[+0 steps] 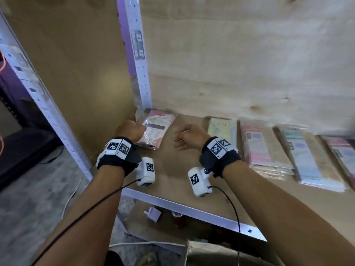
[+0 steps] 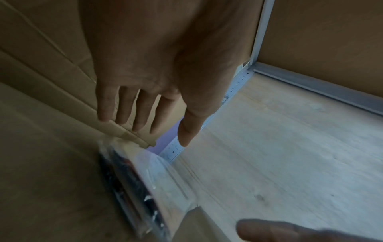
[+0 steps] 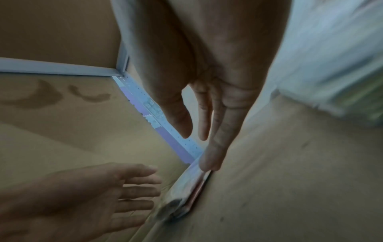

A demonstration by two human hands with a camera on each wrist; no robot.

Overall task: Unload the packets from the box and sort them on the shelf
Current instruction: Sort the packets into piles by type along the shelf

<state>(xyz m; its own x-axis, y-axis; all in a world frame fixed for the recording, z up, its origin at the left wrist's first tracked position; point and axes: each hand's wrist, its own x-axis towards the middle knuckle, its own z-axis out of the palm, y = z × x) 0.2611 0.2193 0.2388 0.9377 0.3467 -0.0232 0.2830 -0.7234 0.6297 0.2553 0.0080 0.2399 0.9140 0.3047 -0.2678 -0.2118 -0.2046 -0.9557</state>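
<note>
A pink packet [image 1: 156, 127] in clear wrap lies flat in the back left corner of the wooden shelf [image 1: 172, 175]. My left hand [image 1: 132, 130] hovers at the packet's left edge, fingers straight and holding nothing. My right hand [image 1: 184, 138] is just right of the packet, also open and empty. In the left wrist view the left hand [image 2: 145, 113] is spread above the packet stack [image 2: 149, 185]. In the right wrist view the right hand [image 3: 199, 131] has straight fingers, one tip close to the packet's edge [image 3: 186, 194]. No box is clearly in view.
To the right, a row of packet piles lies on the shelf: yellow-green [image 1: 222, 129], pink [image 1: 263, 150], blue-green [image 1: 305, 158] and another pink [image 1: 343, 154]. A cardboard wall [image 1: 76, 73] and a white metal post [image 1: 139, 54] close the left side. A red can [image 1: 178, 218] stands below.
</note>
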